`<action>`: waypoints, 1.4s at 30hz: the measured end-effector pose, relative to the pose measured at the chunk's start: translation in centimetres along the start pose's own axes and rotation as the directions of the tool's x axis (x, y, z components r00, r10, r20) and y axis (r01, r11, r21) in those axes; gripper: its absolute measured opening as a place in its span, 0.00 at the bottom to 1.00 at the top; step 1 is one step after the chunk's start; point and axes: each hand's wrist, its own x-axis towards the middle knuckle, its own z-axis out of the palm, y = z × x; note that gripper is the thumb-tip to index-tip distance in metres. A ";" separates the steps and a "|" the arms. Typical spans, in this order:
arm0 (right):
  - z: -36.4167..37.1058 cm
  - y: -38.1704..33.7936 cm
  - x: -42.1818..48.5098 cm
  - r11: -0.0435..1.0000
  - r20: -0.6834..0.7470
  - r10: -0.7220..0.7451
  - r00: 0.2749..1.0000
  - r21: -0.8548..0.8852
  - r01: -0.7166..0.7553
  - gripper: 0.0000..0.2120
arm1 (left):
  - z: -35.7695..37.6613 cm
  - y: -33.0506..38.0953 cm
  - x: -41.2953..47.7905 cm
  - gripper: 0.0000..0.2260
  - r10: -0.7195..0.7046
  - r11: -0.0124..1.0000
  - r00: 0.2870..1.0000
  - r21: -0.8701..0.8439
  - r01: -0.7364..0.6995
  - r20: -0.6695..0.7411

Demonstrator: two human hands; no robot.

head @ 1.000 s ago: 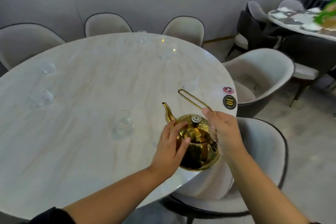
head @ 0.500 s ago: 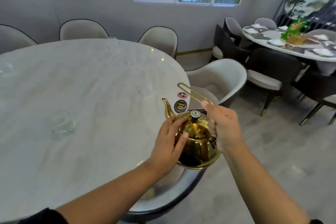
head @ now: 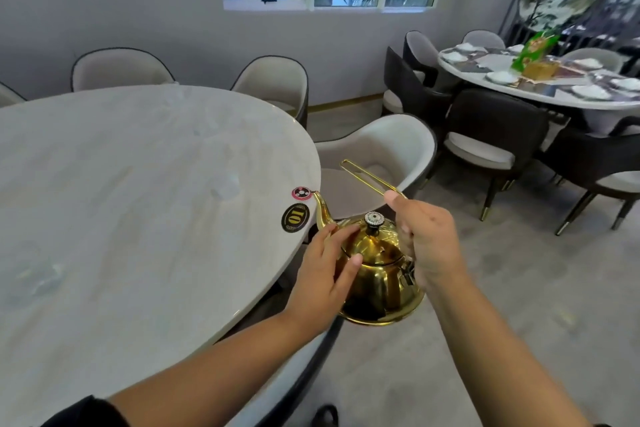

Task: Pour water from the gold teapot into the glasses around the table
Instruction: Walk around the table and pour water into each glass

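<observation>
The gold teapot (head: 379,274) hangs upright in the air just past the right edge of the round marble table (head: 121,218), its spout toward the table. My right hand (head: 427,243) is closed around its wire handle. My left hand (head: 323,279) lies flat against the pot's left side and lid, fingers spread. A clear glass (head: 225,185) stands near the table's right edge, blurred. Another glass (head: 38,279) stands at the left of the table, also blurred. Further glasses toward the far rim are too faint to tell apart.
A black "10" badge (head: 295,217) and a pink round sticker (head: 300,192) lie at the table's edge. Grey chairs ring the table; one (head: 377,152) stands right behind the teapot. A second laid table (head: 540,80) with dark chairs is at the far right.
I have moved right along the table's rim with the teapot in both hands. The pot was over the table top a second ago and now hangs beyond its edge.
</observation>
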 end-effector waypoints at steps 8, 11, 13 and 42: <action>-1.9 2.8 10.3 1.000 0.113 -0.018 0.993 0.027 0.015 0.25 | 3.5 -3.2 8.5 0.17 -0.007 1.000 0.995 0.015 0.009 -0.099; -2.2 3.6 14.8 1.000 0.191 0.003 0.982 -0.012 0.000 0.23 | 4.2 -4.2 11.9 0.17 -0.088 0.996 0.989 -0.008 0.088 -0.116; -2.1 4.2 17.7 1.000 0.229 0.012 0.973 -0.013 -0.009 0.23 | 4.4 -5.0 14.1 0.18 -0.113 0.994 0.986 -0.011 0.113 -0.120; 10.0 10.0 45.3 0.985 0.829 0.166 0.534 -0.116 -0.125 0.27 | 3.1 -12.8 30.8 0.20 -0.493 0.822 0.669 -0.046 0.568 -0.556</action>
